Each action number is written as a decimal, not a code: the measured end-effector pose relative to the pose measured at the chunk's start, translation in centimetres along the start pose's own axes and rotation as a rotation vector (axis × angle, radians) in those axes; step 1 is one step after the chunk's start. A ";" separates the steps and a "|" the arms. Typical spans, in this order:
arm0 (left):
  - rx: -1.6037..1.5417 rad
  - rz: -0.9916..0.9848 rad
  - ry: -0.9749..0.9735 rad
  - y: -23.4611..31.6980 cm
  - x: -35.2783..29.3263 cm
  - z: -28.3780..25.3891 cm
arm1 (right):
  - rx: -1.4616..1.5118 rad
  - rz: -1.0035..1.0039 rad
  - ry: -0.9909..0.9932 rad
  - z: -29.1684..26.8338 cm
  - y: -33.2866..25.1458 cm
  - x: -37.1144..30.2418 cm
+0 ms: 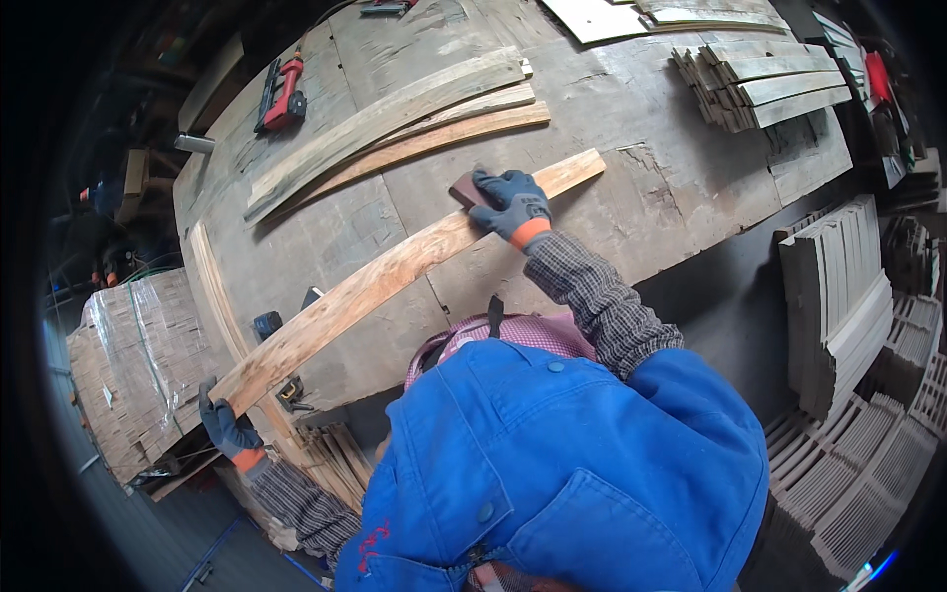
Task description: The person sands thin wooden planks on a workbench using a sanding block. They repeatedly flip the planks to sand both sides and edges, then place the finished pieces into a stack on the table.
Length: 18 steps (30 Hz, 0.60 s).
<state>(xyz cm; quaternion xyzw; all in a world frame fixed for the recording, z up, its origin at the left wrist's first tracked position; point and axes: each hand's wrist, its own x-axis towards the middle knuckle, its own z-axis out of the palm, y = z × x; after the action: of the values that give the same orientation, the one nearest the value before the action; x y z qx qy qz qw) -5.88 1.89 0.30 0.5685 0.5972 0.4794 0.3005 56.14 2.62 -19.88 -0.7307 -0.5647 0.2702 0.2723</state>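
Note:
A long wooden plank [375,271] lies slantwise across the worktable, its near left end sticking out past the edge. My left hand [227,422], in a dark grey glove with an orange cuff, is closed around that end. My right hand [513,202], gloved the same way, grips a reddish-brown sanding block [464,189] against the plank toward its far right end. The underside of the block is hidden.
Beyond the plank lie several more boards [395,128] and a red nail gun [286,97]. A cordless tool [267,324] and a tape measure [292,393] sit nearer. Slats are stacked at the far right [779,84], and a wrapped wood stack [143,365] stands left.

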 end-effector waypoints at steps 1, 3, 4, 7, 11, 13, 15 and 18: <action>-0.009 0.007 0.006 -0.3 -0.1 -0.1 | -0.064 0.188 0.001 -1.1 3.7 1.3; -0.054 -0.019 0.011 -0.7 -0.2 -0.3 | -0.141 0.515 0.075 -3.8 11.0 2.2; -0.072 -0.039 0.016 -0.7 -0.3 -0.4 | -0.157 0.657 0.075 -5.3 14.2 2.4; -0.191 0.053 -0.019 -0.1 -0.9 -0.2 | -0.158 0.802 0.134 -8.5 21.1 0.0; -0.143 0.015 -0.004 1.2 -1.5 0.7 | -0.132 0.805 0.144 -7.4 24.5 -6.3; -0.143 0.036 -0.007 1.7 -1.4 1.3 | -0.166 0.806 0.152 -5.7 24.7 -9.4; -0.149 0.033 -0.021 2.2 -1.1 1.4 | -0.191 0.830 0.165 -4.4 24.4 -11.5; -0.153 0.060 -0.061 3.2 -1.0 1.1 | -0.172 0.803 0.220 -3.2 23.8 -12.3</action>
<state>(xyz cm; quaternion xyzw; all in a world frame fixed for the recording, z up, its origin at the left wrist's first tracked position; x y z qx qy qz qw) -3.46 0.87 2.59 0.5758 0.5320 0.5148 0.3470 71.86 -14.73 -33.32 -0.9373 -0.2231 0.2271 0.1420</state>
